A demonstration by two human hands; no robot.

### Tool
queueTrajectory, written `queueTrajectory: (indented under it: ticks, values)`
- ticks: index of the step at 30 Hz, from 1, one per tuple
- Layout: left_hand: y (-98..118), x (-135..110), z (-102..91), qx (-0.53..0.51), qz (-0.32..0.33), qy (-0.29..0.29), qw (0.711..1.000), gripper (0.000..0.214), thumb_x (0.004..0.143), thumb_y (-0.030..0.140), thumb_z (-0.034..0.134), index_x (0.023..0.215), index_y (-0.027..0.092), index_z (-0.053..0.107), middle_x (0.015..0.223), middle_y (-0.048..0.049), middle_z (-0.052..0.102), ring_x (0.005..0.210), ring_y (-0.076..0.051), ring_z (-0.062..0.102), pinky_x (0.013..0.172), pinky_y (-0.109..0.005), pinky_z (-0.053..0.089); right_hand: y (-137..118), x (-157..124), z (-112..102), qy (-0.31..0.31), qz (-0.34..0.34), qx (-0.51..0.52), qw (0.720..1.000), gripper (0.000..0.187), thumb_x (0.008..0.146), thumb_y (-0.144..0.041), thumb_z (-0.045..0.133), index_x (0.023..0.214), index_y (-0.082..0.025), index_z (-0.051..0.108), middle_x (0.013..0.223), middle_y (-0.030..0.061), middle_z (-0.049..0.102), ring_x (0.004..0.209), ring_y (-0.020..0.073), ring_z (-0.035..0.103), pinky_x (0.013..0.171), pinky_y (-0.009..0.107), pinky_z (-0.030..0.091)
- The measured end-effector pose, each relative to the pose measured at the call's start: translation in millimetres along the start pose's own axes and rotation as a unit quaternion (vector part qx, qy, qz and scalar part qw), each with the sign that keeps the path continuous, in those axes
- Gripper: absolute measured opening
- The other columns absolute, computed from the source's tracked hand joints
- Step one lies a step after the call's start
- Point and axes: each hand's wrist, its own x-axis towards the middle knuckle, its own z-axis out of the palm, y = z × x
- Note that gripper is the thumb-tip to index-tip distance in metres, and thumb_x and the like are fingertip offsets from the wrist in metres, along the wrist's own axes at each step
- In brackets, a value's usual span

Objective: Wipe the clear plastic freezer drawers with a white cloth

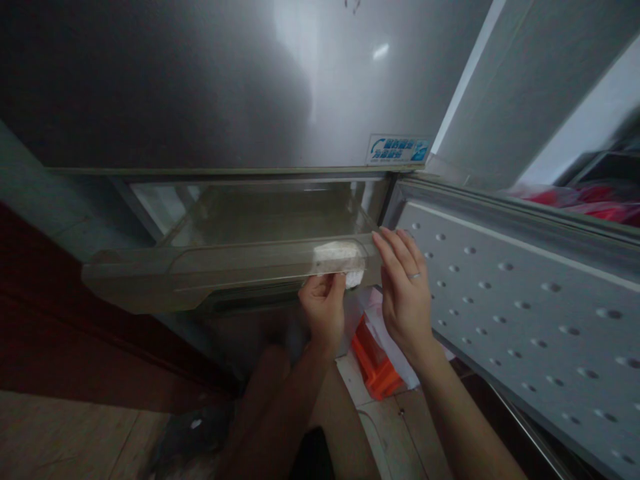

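A translucent freezer drawer [240,257] is pulled partway out of the fridge compartment. My left hand [323,310] is at the lower edge of its front panel, fingers pinched on a crumpled white cloth or paper wipe [345,253]. The wipe lies against the right part of the panel; whether cloth or paper, I cannot tell. My right hand [406,287], with a ring on one finger, grips the drawer's right end. Its fingertips rest over the top edge and its thumb is hidden. Inside the drawer no items show.
The grey fridge door [250,87] above is closed. On the right, the lower door [525,313] with its dimpled inner panel stands wide open. An orange basket [375,360] with a pale plastic bag is on the tiled floor. A dark red panel [75,320] borders the left.
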Motion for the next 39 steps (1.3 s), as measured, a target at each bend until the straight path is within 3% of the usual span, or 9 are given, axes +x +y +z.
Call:
queueTrajectory:
  ticks: [5,13,23,30,35,39]
  values:
    - [6.1,-3.8,-11.5,0.070,-0.017,-0.039,0.997,0.006,0.069,0.021,0.076,0.071,0.016,0.077,0.069,-0.0047,0.077,0.063,-0.015,0.070,0.057,-0.019,0.053,0.3,-0.2,0.9,0.002,-0.004,-0.004,1.000,0.060,0.100,-0.009,0.034,0.154,-0.034,0.037,0.150,0.0058,0.054,0.145,0.0234,0.040,0.117,0.054,0.038]
    - [1.9,0.2,-2.9,-0.030,-0.059,-0.055,0.996,0.007,0.071,0.020,0.075,0.075,0.016,0.077,0.074,-0.0044,0.077,0.068,-0.013,0.071,0.067,-0.020,0.053,0.2,0.0,0.2,-0.001,-0.003,-0.007,1.000,0.061,0.100,-0.009,0.034,0.155,-0.034,0.035,0.150,0.0061,0.053,0.145,0.0241,0.040,0.117,0.054,0.037]
    - [4.8,-5.4,-15.2,0.030,-0.064,-0.080,0.994,0.008,0.074,0.022,0.076,0.077,0.015,0.078,0.076,-0.0070,0.079,0.070,-0.016,0.074,0.066,-0.021,0.057,-1.3,0.0,0.2,0.001,0.002,-0.013,1.000,0.061,0.101,-0.010,0.036,0.156,-0.036,0.033,0.150,0.0057,0.053,0.146,0.0241,0.039,0.118,0.053,0.036]
    - [2.1,-6.3,-9.5,-0.022,-0.061,-0.074,0.995,0.006,0.076,0.020,0.075,0.078,0.016,0.078,0.078,-0.0049,0.079,0.073,-0.014,0.074,0.070,-0.019,0.057,-0.1,-0.2,0.0,0.000,-0.008,-0.010,1.000,0.062,0.099,-0.007,0.036,0.156,-0.034,0.034,0.150,0.0070,0.053,0.147,0.0232,0.037,0.118,0.052,0.036]
    - [3.6,-6.8,-10.8,0.045,-0.035,-0.056,0.997,0.008,0.072,0.020,0.073,0.077,0.016,0.078,0.074,-0.0035,0.079,0.070,-0.014,0.074,0.066,-0.019,0.057,1.3,-1.0,0.9,0.001,-0.015,-0.006,1.000,0.062,0.098,-0.004,0.036,0.155,-0.029,0.037,0.150,0.0088,0.053,0.147,0.0217,0.036,0.120,0.049,0.034]
    - [-1.9,-15.0,-30.1,0.100,-0.071,-0.063,0.990,0.010,0.067,0.022,0.072,0.072,0.016,0.078,0.073,-0.0040,0.078,0.070,-0.016,0.074,0.066,-0.021,0.057,1.2,-0.5,1.3,0.006,-0.015,-0.002,1.000,0.061,0.099,-0.004,0.037,0.154,-0.029,0.038,0.149,0.0090,0.053,0.146,0.0215,0.037,0.120,0.048,0.034]
